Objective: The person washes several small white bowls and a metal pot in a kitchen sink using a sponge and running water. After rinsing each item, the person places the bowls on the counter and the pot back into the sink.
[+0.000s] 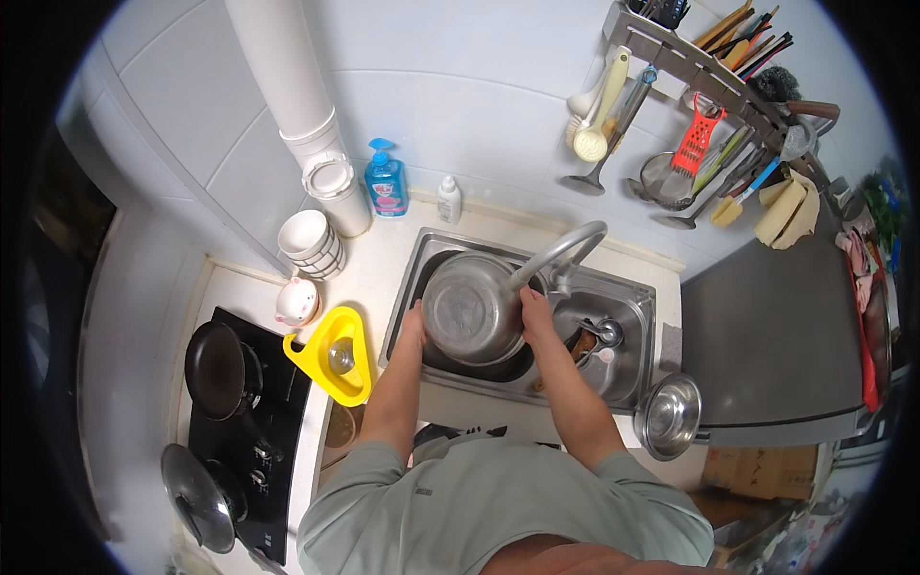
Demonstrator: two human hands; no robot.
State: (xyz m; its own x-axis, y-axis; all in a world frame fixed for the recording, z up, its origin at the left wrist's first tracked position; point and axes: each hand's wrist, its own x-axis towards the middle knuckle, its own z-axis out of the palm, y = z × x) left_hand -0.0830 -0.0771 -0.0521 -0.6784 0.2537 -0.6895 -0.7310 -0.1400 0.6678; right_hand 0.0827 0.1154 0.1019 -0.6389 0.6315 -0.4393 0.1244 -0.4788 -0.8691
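Observation:
A large stainless steel pot (463, 305) is held over the left bowl of a double kitchen sink (650, 316). Its round flat bottom shows, but I cannot tell whether that is the inner or outer face. My left hand (413, 327) grips the pot's left side, its fingers partly hidden by the pot. On the opposite side, my right hand (535, 313) grips the pot just below the spout of the metal faucet (575, 237). No water stream is visible. In the right bowl lie a metal drain part (609, 332) and some brown items (583, 345) that are hard to make out.
Left of the sink are a yellow strainer basket (336, 388), a pig-faced bowl (296, 302) and stacked bowls (313, 248). A frying pan (219, 370) sits on the gas hob (284, 431). A steel bowl (668, 417) stands at right. Utensils hang from the wall rack (690, 54).

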